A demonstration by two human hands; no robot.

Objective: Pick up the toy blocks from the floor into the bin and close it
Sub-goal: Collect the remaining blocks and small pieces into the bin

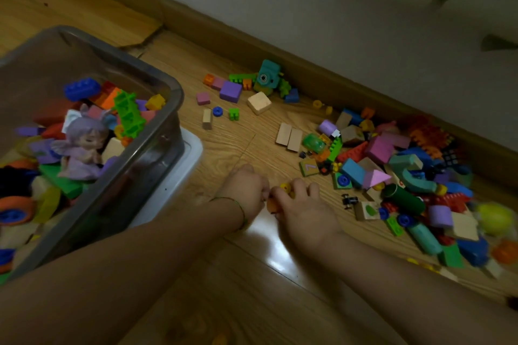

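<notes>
Right hand (305,213) gripping a yellow block (286,187), left hand (246,190) curling close beside, cannot tell if holding, open bin (157,154) sitting left, blocks (378,148) lying right.

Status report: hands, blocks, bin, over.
Right hand grips small yellow block; left hand curled beside it, contents hidden. Bin open, part full. Many blocks on floor. No obstruction seen.

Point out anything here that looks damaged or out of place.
The floor board beside the baseboard corner, behind the bin, looks cracked and lifted at its edge. A purple doll lies among the blocks in the bin, though it is no block.
</notes>
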